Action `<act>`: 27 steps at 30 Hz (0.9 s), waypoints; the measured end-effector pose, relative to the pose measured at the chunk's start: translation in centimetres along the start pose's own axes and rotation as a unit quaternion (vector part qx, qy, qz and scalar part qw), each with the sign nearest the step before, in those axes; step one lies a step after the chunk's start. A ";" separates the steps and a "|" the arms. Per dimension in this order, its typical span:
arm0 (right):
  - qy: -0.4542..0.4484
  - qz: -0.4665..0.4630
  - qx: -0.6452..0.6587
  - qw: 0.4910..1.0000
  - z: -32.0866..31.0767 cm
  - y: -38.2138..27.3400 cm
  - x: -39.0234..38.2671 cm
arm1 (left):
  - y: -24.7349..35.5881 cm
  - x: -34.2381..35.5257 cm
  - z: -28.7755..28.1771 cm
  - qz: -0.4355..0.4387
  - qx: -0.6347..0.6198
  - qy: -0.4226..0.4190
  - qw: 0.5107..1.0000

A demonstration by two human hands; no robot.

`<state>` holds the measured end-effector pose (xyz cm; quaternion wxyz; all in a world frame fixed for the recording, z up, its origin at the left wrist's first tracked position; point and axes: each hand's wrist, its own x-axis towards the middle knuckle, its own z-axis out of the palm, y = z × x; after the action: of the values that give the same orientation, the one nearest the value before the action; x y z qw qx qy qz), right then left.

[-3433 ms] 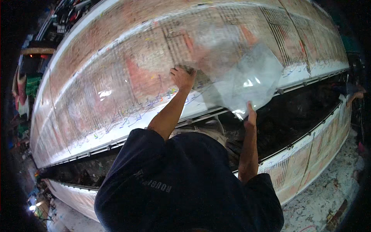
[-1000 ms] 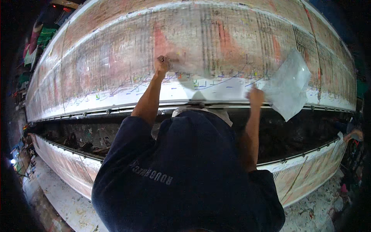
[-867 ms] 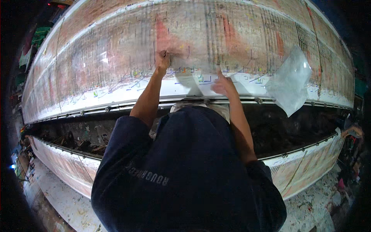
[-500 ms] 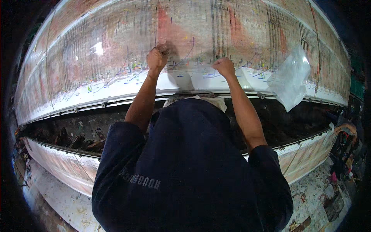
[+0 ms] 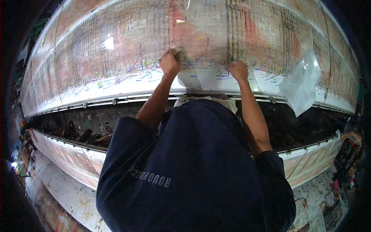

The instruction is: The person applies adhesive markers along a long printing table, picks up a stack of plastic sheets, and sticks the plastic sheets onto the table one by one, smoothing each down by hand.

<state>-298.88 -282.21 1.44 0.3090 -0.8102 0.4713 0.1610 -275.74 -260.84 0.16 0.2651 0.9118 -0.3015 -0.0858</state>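
My left hand (image 5: 170,62) is closed over the near part of a long table surface (image 5: 127,23), its fingers curled together near small coloured pen marks. To its right my right hand (image 5: 238,70), closed too, sits low over the same surface by the white border. Whatever either hand pinches is too thin or hidden to make out. The surface is stained brown and red, with dark stripes and a white near border (image 5: 197,83). A crumpled clear plastic sheet or bag (image 5: 303,83) lies to the right, its corner hanging over the near edge.
A metal rail (image 5: 131,99) with round knobs runs along the near table edge. Behind me stands another long stained table (image 5: 69,154), with a dark gap between the two holding scraps. Cluttered items (image 5: 349,170) lie at the far right. A bright glare (image 5: 109,41) shows on the left.
The whole view has shifted, so the table and plastic appear further right. Both hands stay closed and have drawn slightly toward me. Small bright white patches now show on the surface ahead.
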 end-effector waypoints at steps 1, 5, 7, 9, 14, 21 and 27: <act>0.034 -0.023 0.006 0.999 0.3 0.6 -0.1 | -0.4 0.3 0.3 -0.001 -0.002 -0.004 1.000; 0.037 -0.031 0.011 0.999 0.9 1.5 1.2 | -2.9 0.9 0.9 0.026 -0.029 -0.016 0.999; -0.019 0.024 -0.001 1.000 -0.1 0.2 1.0 | -3.0 1.2 0.7 0.020 -0.034 -0.052 0.998; -0.024 0.017 0.006 1.000 -0.8 -0.9 0.4 | -3.6 1.4 0.1 0.039 -0.058 -0.058 0.996; -0.013 -0.015 -0.069 0.997 -0.3 0.2 1.1 | -3.3 1.9 0.1 0.081 -0.071 -0.055 0.993; -0.040 0.004 -0.067 0.997 -0.4 0.0 0.7 | -3.2 1.7 -0.5 0.064 -0.059 -0.091 0.992; -0.015 -0.021 -0.062 0.998 -0.3 -0.2 0.0 | -3.1 1.2 -0.5 0.092 -0.043 -0.062 0.993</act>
<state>-298.71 -282.37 1.74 0.2684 -0.8352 0.4386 0.1951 -273.06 -259.20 -1.10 0.2915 0.8608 -0.3963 -0.1306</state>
